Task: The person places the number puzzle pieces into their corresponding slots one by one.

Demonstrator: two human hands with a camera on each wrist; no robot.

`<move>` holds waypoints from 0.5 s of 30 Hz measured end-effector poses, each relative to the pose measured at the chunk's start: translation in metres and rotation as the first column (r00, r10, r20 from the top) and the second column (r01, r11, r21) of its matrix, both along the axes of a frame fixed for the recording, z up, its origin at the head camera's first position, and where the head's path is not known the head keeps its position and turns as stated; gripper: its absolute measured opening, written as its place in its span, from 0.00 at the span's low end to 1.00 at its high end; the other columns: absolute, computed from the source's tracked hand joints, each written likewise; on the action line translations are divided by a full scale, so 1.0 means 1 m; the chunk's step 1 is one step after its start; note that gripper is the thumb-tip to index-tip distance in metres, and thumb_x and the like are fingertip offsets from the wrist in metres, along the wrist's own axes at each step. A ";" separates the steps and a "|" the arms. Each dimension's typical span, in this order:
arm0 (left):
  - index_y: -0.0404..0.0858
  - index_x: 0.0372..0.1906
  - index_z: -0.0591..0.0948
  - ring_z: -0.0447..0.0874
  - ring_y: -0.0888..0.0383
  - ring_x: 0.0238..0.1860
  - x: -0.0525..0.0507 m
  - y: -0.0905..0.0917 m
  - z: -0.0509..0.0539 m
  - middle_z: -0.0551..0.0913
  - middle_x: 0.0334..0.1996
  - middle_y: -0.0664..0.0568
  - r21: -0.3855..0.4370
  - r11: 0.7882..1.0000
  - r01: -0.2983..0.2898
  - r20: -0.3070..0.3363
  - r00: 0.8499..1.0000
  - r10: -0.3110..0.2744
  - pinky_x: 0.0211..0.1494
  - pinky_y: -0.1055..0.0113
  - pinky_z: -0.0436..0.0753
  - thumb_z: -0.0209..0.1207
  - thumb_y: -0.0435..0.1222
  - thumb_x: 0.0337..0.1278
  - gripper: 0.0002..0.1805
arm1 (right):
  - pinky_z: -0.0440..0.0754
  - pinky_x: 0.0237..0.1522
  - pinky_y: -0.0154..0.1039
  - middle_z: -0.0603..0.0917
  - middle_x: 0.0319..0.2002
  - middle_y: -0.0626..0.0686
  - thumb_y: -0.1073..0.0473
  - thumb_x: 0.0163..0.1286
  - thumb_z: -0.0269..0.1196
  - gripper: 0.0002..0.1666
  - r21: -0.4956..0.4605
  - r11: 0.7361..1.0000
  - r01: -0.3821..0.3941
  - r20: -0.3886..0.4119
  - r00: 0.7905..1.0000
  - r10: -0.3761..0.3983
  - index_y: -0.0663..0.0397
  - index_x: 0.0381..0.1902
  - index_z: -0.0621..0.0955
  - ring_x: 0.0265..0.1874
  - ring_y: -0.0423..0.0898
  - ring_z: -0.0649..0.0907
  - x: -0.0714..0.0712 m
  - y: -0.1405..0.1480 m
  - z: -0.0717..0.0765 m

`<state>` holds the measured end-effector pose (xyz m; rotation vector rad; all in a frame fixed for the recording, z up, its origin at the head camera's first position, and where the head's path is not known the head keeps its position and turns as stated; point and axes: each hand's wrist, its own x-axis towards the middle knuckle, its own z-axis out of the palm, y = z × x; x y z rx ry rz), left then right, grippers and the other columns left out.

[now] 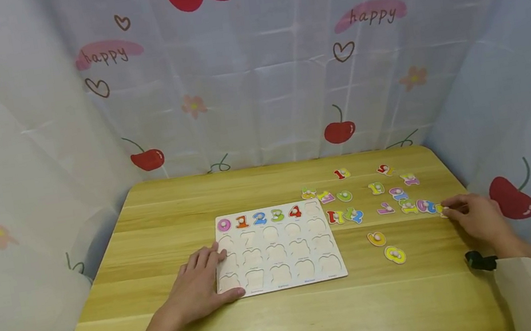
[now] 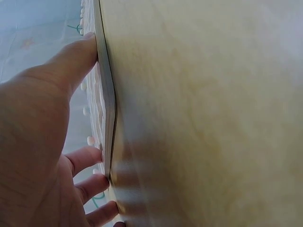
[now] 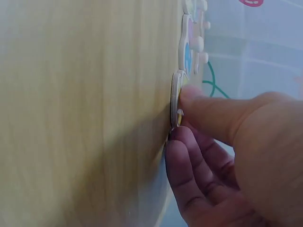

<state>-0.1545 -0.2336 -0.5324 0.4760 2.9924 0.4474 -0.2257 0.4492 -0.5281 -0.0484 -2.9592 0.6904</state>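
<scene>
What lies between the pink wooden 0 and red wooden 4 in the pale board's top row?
In the head view, an orange wooden 1, a blue wooden 2 and a green wooden 3.

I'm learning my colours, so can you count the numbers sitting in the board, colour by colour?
Pink: 1, the zero
Orange: 1, the one
Blue: 1, the two
Green: 1, the three
Red: 1, the four
Total: 5 numbers in the board

The table and board look smooth and wooden, the curtain glossy.
</scene>
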 end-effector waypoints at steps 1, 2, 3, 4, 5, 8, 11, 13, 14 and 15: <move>0.40 0.86 0.75 0.69 0.33 0.87 0.000 0.000 0.000 0.68 0.91 0.38 0.001 1.000 -0.002 0.001 1.000 0.002 0.79 0.29 0.78 0.71 0.78 0.64 0.60 | 0.78 0.46 0.48 0.92 0.52 0.74 0.60 0.85 0.71 0.16 0.000 1.000 0.008 -0.004 1.000 -0.008 0.69 0.59 0.90 0.49 0.69 0.88 0.000 -0.001 0.000; 0.40 0.86 0.75 0.69 0.33 0.87 0.000 0.000 0.000 0.68 0.91 0.38 0.001 1.000 -0.002 0.000 1.000 0.002 0.79 0.29 0.78 0.71 0.78 0.63 0.61 | 0.78 0.45 0.48 0.92 0.51 0.74 0.60 0.86 0.71 0.15 0.000 1.000 0.014 -0.010 1.000 -0.014 0.69 0.58 0.90 0.49 0.69 0.88 0.000 -0.001 0.000; 0.40 0.86 0.75 0.69 0.33 0.87 0.000 0.001 0.000 0.68 0.91 0.38 0.002 1.000 -0.002 0.000 1.000 0.002 0.79 0.29 0.78 0.71 0.78 0.63 0.61 | 0.78 0.45 0.49 0.92 0.50 0.74 0.61 0.86 0.71 0.14 -0.001 1.000 0.020 -0.020 1.000 -0.020 0.69 0.57 0.90 0.49 0.69 0.88 0.000 -0.002 0.001; 0.40 0.86 0.75 0.69 0.32 0.87 0.001 0.001 0.000 0.68 0.92 0.38 0.002 1.000 -0.001 0.000 1.000 0.001 0.79 0.28 0.78 0.71 0.78 0.63 0.61 | 0.79 0.45 0.49 0.93 0.50 0.73 0.61 0.85 0.71 0.13 -0.001 1.000 0.023 -0.034 0.999 -0.023 0.69 0.56 0.91 0.48 0.70 0.88 0.000 -0.003 0.001; 0.41 0.86 0.75 0.69 0.32 0.87 0.001 0.001 0.000 0.67 0.92 0.38 0.003 1.000 0.000 0.000 1.000 0.000 0.79 0.28 0.78 0.71 0.78 0.63 0.60 | 0.79 0.45 0.48 0.93 0.49 0.73 0.62 0.85 0.71 0.13 -0.001 1.000 0.024 -0.051 0.998 -0.024 0.69 0.55 0.91 0.48 0.70 0.89 0.001 -0.005 0.002; 0.41 0.86 0.75 0.69 0.32 0.87 0.002 0.001 0.000 0.67 0.92 0.38 0.009 1.000 0.001 0.000 1.000 -0.001 0.79 0.28 0.78 0.72 0.78 0.63 0.60 | 0.81 0.42 0.44 0.92 0.50 0.72 0.61 0.85 0.72 0.12 -0.008 1.000 0.020 -0.103 0.994 -0.021 0.68 0.54 0.92 0.48 0.71 0.90 0.000 -0.013 0.004; 0.41 0.86 0.75 0.70 0.32 0.87 0.002 0.000 0.000 0.67 0.92 0.38 0.012 1.000 0.000 -0.004 1.000 0.000 0.79 0.28 0.78 0.72 0.78 0.63 0.60 | 0.82 0.37 0.40 0.91 0.51 0.74 0.61 0.84 0.73 0.12 -0.021 1.000 -0.014 -0.138 0.990 0.011 0.67 0.54 0.93 0.48 0.72 0.93 -0.004 -0.027 0.010; 0.41 0.86 0.75 0.70 0.32 0.87 0.001 0.000 0.000 0.68 0.92 0.38 0.013 1.000 -0.001 -0.006 1.000 0.001 0.79 0.28 0.78 0.72 0.78 0.63 0.60 | 0.83 0.33 0.39 0.91 0.52 0.75 0.61 0.84 0.73 0.12 -0.030 0.999 -0.036 -0.143 0.989 0.031 0.67 0.54 0.94 0.48 0.73 0.94 -0.008 -0.040 0.014; 0.41 0.86 0.75 0.70 0.32 0.86 0.001 0.000 0.000 0.68 0.92 0.38 0.012 1.000 -0.001 -0.007 1.000 0.001 0.79 0.28 0.78 0.72 0.78 0.63 0.60 | 0.84 0.32 0.39 0.92 0.51 0.75 0.61 0.84 0.73 0.13 -0.038 0.998 -0.053 -0.143 0.989 0.047 0.67 0.54 0.93 0.47 0.73 0.94 -0.010 -0.047 0.017; 0.41 0.86 0.75 0.70 0.33 0.86 0.001 0.000 0.000 0.68 0.92 0.38 0.010 1.000 0.000 -0.009 1.000 0.001 0.79 0.29 0.78 0.71 0.78 0.63 0.60 | 0.84 0.32 0.39 0.92 0.51 0.74 0.60 0.85 0.73 0.13 -0.035 0.997 -0.070 -0.147 0.987 0.064 0.67 0.54 0.93 0.47 0.73 0.95 -0.013 -0.054 0.018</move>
